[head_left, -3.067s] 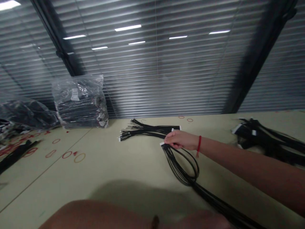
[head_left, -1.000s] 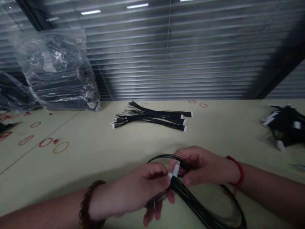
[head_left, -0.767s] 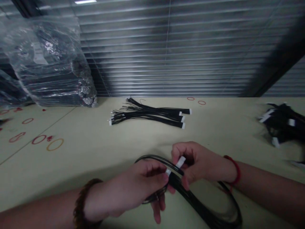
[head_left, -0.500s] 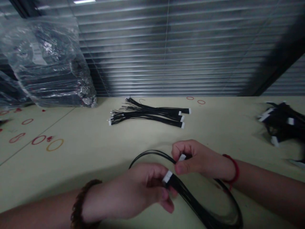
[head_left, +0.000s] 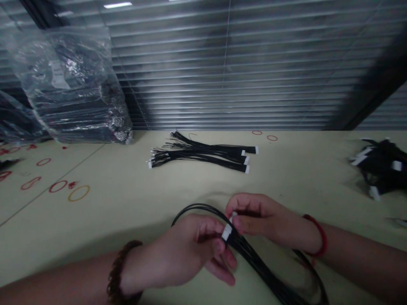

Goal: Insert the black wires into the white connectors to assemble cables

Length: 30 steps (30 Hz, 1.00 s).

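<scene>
Table: supports the work; plastic bag of dark cables stands at far left; black cable bundle, the work in hand, is held up between both hands and runs off the bottom of view, its handling apparently unfinished; cable group at the far edge is presumably completed; cable pile at right probably remains; left hand pinches the bundle's white connector; right hand grips a second white piece, mostly hidden

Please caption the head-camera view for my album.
Left hand and right hand hold white connectors of black cables; more bundles lie beyond.
</scene>
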### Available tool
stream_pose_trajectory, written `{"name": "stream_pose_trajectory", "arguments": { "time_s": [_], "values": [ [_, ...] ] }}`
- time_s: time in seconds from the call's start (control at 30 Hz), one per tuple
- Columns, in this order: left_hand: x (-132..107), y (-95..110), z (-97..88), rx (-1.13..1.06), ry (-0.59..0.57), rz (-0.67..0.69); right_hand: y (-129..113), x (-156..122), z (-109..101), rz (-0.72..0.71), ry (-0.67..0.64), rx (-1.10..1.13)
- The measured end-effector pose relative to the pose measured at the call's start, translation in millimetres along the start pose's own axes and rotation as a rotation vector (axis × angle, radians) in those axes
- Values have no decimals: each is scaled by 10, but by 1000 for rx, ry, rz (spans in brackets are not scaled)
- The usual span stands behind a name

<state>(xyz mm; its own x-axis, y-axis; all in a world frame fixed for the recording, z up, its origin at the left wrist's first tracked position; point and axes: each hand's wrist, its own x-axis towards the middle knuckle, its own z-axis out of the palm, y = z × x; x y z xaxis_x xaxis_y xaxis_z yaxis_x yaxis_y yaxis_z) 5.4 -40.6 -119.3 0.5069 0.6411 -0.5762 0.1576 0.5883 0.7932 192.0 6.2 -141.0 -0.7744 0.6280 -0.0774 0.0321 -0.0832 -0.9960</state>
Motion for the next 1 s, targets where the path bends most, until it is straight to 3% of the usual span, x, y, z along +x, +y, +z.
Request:
{"name": "stream_pose_trajectory", "arguments": {
  "time_s": [0.13,0.27,0.53,0.67,0.77,0.83,0.93,1.0],
  "values": [
    [-2,-5,-33,12,-116,74,6,1,21,-10,10,-58],
    [15,-16,-46,28,-140,106,-16,-15,48,-12,49,-105],
    [58,-148,-9,14,-69,149,-40,-48,112,-55,56,-311],
    [53,-135,-32,38,-11,250,-280,-63,133,-123,100,-545],
    [39,-95,-54,54,64,324,-516,-253,91,-200,339,-921],
    [35,-77,-62,63,121,369,-566,-489,25,-169,433,-1201],
    [42,-82,-63,62,176,463,-428,-868,-48,-26,295,-1373],
    [51,-103,-56,61,185,528,-291,-1016,-15,-46,202,-1372]
  ]
}}
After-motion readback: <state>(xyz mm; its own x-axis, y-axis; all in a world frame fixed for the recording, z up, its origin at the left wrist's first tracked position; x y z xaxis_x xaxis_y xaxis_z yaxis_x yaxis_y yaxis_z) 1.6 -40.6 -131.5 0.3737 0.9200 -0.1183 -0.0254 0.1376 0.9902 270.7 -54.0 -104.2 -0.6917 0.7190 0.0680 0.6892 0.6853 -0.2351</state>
